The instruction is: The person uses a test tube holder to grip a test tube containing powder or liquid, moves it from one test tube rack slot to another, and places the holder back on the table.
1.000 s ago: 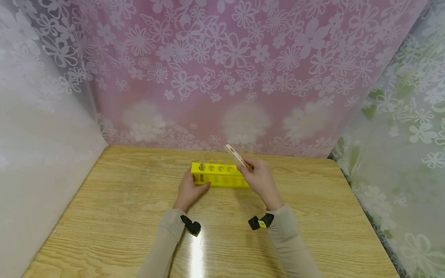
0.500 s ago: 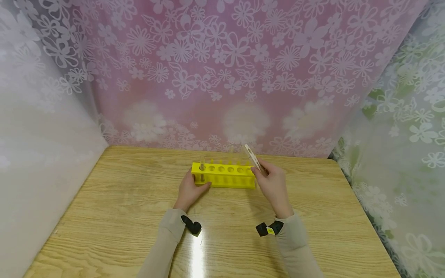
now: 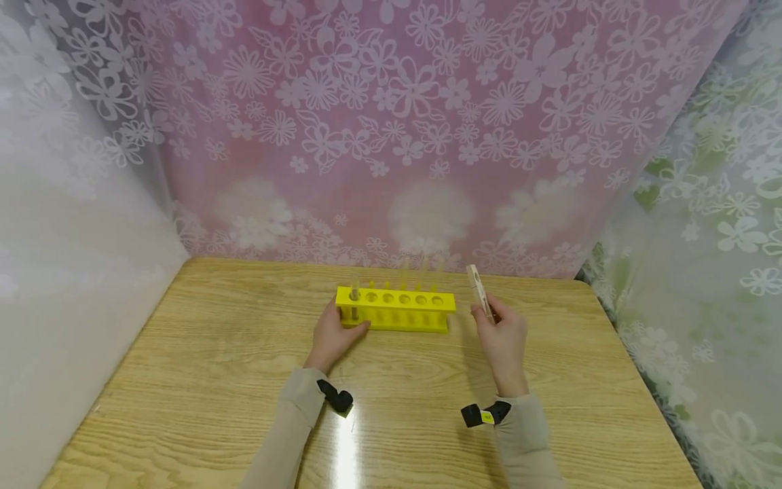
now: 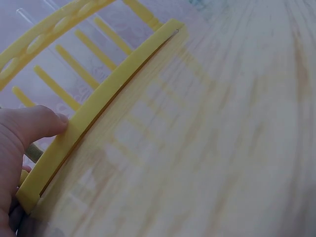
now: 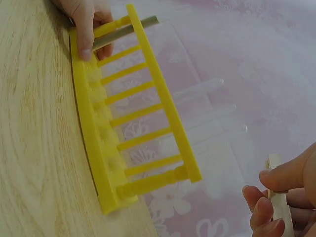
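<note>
A yellow test tube rack (image 3: pixel 397 307) stands on the table. My left hand (image 3: pixel 332 338) grips its left end, the thumb lying on the base edge in the left wrist view. In the leftmost hole is a test tube (image 3: pixel 355 293) with greyish contents, partly covered by the fingers. Several clear glass tubes (image 5: pixel 212 88) sit over pegs along the rack's back. To the right of the rack and apart from it, my right hand (image 3: pixel 504 344) pinches a pale wooden test tube clamp (image 3: pixel 478 288), held tilted with its far end up. I see no tube in the clamp.
The wood-grain table (image 3: pixel 232 380) spreads around the rack on all sides. Behind it hangs a pink flowered curtain (image 3: pixel 366 136). Pale curtains (image 3: pixel 79 224) close off the left and right sides.
My right hand has moved right with the wooden clamp, away from above the rack, uncovering the rack's right end. The left hand and rack have stayed in place.
</note>
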A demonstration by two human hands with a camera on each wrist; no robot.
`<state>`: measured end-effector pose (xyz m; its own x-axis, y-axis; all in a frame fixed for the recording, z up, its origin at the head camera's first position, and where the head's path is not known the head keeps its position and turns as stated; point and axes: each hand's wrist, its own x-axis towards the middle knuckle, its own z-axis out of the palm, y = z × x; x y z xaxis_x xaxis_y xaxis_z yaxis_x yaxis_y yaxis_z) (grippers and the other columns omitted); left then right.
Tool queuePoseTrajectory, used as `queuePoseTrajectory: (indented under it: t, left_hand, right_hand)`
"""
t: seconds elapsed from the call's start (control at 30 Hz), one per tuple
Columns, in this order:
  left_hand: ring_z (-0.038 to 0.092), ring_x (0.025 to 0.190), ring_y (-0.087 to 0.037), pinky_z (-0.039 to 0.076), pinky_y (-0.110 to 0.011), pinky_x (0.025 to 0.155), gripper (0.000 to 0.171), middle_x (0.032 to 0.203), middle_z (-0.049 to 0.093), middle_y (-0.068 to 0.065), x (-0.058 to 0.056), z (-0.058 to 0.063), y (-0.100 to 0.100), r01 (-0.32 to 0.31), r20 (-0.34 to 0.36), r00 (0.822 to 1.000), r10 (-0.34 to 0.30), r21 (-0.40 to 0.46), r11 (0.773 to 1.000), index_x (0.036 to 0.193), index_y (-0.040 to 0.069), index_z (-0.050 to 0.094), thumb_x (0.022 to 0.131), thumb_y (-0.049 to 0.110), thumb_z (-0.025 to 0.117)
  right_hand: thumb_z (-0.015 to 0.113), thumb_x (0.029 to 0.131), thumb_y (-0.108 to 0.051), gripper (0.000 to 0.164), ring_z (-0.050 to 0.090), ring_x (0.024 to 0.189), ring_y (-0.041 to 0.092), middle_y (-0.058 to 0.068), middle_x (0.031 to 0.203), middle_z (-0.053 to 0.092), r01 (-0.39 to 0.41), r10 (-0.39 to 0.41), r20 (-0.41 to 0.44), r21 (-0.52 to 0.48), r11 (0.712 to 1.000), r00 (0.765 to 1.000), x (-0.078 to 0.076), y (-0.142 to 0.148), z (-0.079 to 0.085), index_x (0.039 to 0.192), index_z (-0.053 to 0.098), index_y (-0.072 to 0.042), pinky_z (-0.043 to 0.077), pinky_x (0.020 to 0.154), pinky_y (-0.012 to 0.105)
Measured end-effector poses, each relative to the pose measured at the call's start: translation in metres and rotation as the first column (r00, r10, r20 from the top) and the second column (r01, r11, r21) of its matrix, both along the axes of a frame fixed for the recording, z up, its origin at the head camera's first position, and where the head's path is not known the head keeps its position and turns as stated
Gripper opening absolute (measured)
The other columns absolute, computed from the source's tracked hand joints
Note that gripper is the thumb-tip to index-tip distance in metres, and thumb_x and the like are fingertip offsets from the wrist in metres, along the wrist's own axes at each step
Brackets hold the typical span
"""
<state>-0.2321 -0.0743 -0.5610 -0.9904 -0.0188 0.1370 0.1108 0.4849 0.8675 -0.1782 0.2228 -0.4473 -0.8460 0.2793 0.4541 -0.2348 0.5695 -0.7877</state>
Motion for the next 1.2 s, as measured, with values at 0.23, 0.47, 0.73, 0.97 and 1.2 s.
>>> queuePoseTrajectory:
  t: [0.23,0.47,0.73,0.97,1.2]
  left_hand:
    - [0.053,0.122,-0.027,0.042,-0.045,0.105,0.08,0.133,0.056,-0.01,-0.001,0.0,-0.001,0.004,0.001,1.0,-0.004,-0.001,1.0,0.144,0.011,0.043,0.079,0.035,0.083]
    - [0.054,0.122,-0.026,0.042,-0.045,0.105,0.078,0.133,0.057,-0.009,-0.005,0.001,-0.005,0.017,-0.001,1.0,-0.017,-0.004,1.0,0.143,0.011,0.044,0.079,0.035,0.083]
    - [0.054,0.12,-0.028,0.042,-0.046,0.104,0.077,0.131,0.057,-0.01,-0.006,0.005,-0.007,0.029,0.02,0.999,-0.029,-0.008,1.0,0.142,0.012,0.045,0.079,0.035,0.083]
    - [0.056,0.117,-0.028,0.043,-0.047,0.103,0.073,0.127,0.059,-0.009,-0.007,0.004,-0.007,0.027,-0.002,1.0,-0.027,-0.003,1.0,0.138,0.013,0.048,0.078,0.034,0.084]
    - [0.055,0.119,-0.027,0.043,-0.048,0.103,0.076,0.13,0.057,-0.009,-0.006,0.004,-0.008,0.032,0.007,0.999,-0.032,0.011,0.999,0.14,0.012,0.046,0.078,0.035,0.083]
  right_hand:
    - [0.075,0.086,0.0,0.023,0.06,0.063,0.008,0.02,0.086,0.073,0.02,-0.02,-0.008,-0.018,1.0,1.0,0.001,0.014,-0.013,0.108,0.074,0.004,0.04,0.045,0.014]
    - [0.073,0.087,0.0,0.023,0.06,0.065,0.007,0.022,0.092,0.073,0.074,-0.072,0.075,-0.019,0.997,0.995,0.005,0.02,-0.024,0.109,0.073,0.005,0.043,0.049,0.014]
    - [0.071,0.088,-0.001,0.022,0.051,0.06,0.006,0.024,0.093,0.072,0.181,-0.173,0.162,-0.042,0.983,0.972,0.01,0.025,-0.035,0.108,0.074,0.005,0.038,0.048,0.015]
    - [0.068,0.088,0.001,0.027,0.053,0.069,0.015,0.025,0.099,0.07,0.222,-0.206,0.209,-0.053,0.974,0.956,0.009,0.035,-0.051,0.114,0.071,0.007,0.038,0.052,0.015]
    - [0.066,0.088,0.004,0.028,0.059,0.084,0.027,0.026,0.105,0.069,0.237,-0.219,0.21,-0.062,0.97,0.953,0.008,0.041,-0.071,0.115,0.069,0.008,0.037,0.059,0.008]
